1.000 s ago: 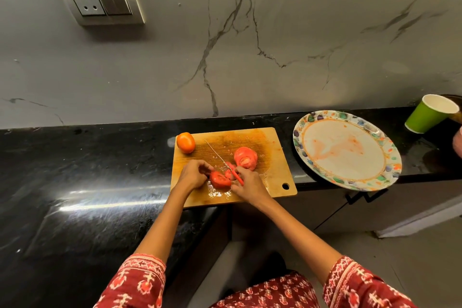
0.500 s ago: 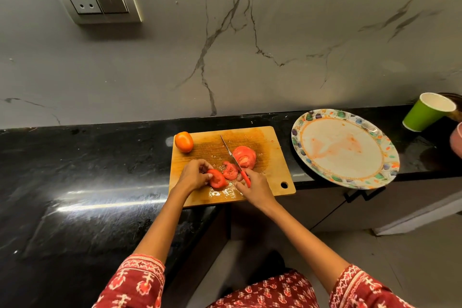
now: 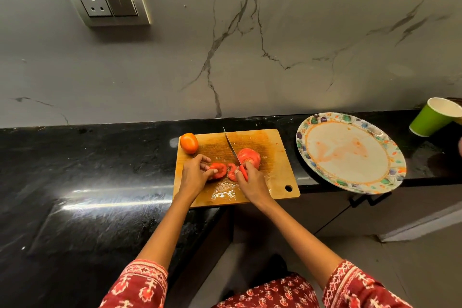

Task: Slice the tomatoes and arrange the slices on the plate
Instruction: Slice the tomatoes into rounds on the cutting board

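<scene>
Head view: left hand (image 3: 193, 176) pinches the tomato piece (image 3: 218, 170) mid-board (image 3: 275, 177), fingers curled round its end. Right hand (image 3: 252, 182) is wrapped round the knife (image 3: 232, 149) handle, blade angled up beside a slice (image 3: 232, 172). Bigger half (image 3: 249, 157) waits behind, whole tomato (image 3: 189, 143) at the corner, plate (image 3: 350, 120) bare. Wet, soft, slippery stuff, I'd say: hold the skin side, fingertips tucked.

Dim, perhaps fisheye-warped; countertop (image 3: 105, 197) glare.
</scene>
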Demonstrator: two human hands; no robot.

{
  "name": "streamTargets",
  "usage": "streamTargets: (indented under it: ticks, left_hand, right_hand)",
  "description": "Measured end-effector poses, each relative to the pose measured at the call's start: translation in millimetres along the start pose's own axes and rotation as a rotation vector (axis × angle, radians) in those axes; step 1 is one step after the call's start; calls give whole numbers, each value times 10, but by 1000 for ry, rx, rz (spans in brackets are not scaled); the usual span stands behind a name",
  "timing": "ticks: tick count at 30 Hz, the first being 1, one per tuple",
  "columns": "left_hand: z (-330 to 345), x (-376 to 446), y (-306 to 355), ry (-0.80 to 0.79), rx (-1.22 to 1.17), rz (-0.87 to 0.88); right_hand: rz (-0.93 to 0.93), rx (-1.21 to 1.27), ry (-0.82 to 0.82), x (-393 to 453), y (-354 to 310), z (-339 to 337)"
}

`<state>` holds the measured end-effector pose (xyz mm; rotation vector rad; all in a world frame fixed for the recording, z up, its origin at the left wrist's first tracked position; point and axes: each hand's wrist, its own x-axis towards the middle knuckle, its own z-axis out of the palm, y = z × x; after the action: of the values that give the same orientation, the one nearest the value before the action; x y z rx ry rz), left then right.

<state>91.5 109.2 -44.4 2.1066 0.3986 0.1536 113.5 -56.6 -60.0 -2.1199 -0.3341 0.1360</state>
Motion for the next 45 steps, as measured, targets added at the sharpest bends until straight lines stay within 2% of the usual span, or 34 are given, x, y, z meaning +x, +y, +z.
streamTargets:
  ticks: [10,15,17,20,22,24,26,30,31,33,35,40,45]
  left_hand:
    - [-47,27,0,-112,40,-101]
    - [-109,26,13,-210,157,-406]
    - [-137,14,41,-222,176,-455]
    - [-129,26,73,-125,419,-326]
    - [-92,20,129,-146,475,-280]
    - [-1,44,125,-230,434,-305]
    - [52,38,111,-214,386,-304]
    - [26,26,100,41,160,-105]
    - [4,23,105,52,128,-52]
    - [-6,5,109,-72,138,24]
    - [18,-30,73,-178,190,20]
    - [25,-42,-44,-67,199,-4]
    - [51,53,-25,-107,342,82]
  right_hand:
    - [31,12,-29,-32,25,33]
    - [37,9,-12,-43,52,29]
    - [45,8,-6,-46,72,15]
    - [52,28,-10,-38,86,-10]
    - [51,32,-12,-28,83,-14]
    - [53,28,-12,-23,69,-16]
    - [61,39,-9,-15,79,-20]
    - [53,54,-2,-7,94,-75]
    - [51,59,7,-2,93,-89]
    - [45,66,25,6,89,-108]
    - [37,64,23,8,90,-108]
    - [53,55,10,-24,137,-83]
    - [85,48,4,-38,162,-92]
